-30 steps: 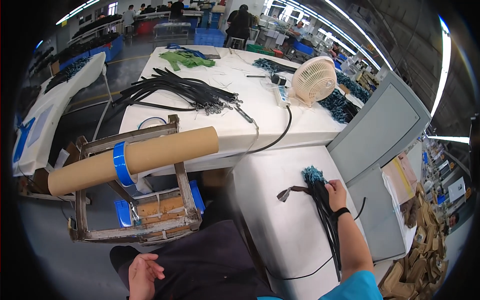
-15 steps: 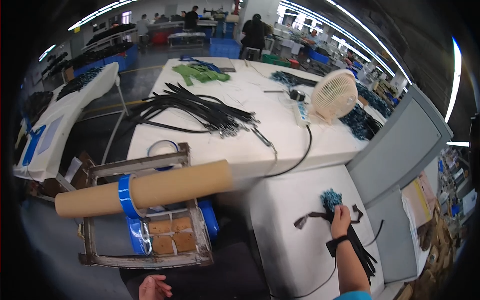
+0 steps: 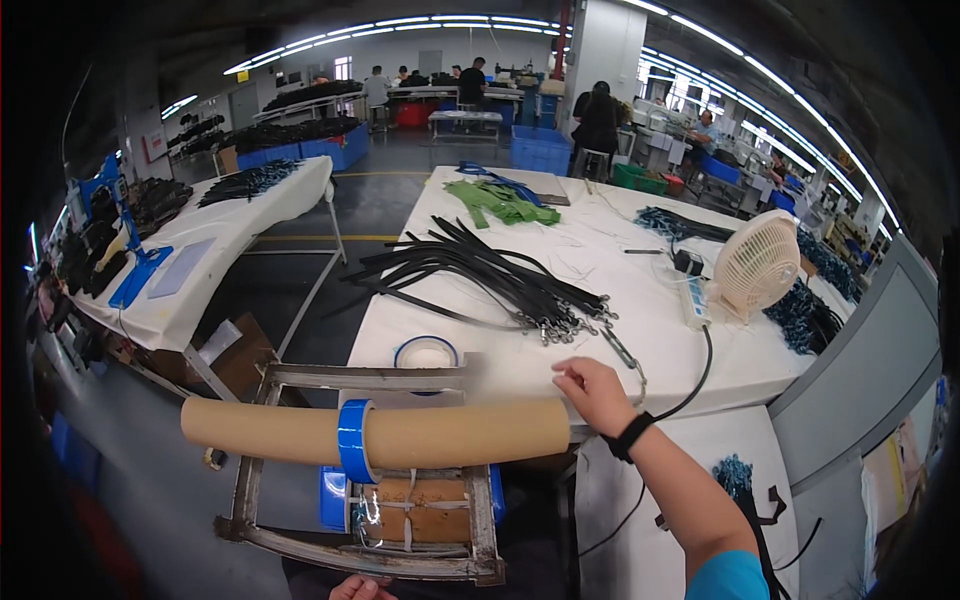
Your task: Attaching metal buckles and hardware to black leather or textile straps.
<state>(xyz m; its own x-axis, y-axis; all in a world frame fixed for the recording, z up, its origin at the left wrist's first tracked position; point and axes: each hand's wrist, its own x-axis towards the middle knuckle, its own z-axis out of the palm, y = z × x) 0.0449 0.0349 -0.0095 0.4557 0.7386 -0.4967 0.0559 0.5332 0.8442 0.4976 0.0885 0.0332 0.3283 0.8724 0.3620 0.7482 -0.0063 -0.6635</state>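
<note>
My right hand [image 3: 592, 392] is raised just past the right end of a brown cardboard tube [image 3: 480, 430], fingers half curled and slightly apart, with nothing visible in them. Only the top of my left hand [image 3: 360, 588] shows at the lower edge, loosely curled and seemingly holding nothing. The tube lies across a worn frame [image 3: 250, 490], with a roll of blue tape [image 3: 354, 440] around it. Black straps [image 3: 470, 260] with metal clasps lie fanned out on the white table. A bundle with teal ends [image 3: 735, 472] rests on the lower white surface, beside my right forearm.
A beige fan [image 3: 758, 262] and a white power strip [image 3: 694, 300] stand on the table [image 3: 640, 350]; a black cable hangs over its edge. A tape roll [image 3: 426, 352] lies behind the frame, green fabric [image 3: 500, 202] farther back. A grey panel [image 3: 850, 370] rises at right.
My right hand has left the teal-ended bundle and moved up and left toward the tube's end. The bundle stays on the lower surface. The view has turned left, shifting the scene rightward.
</note>
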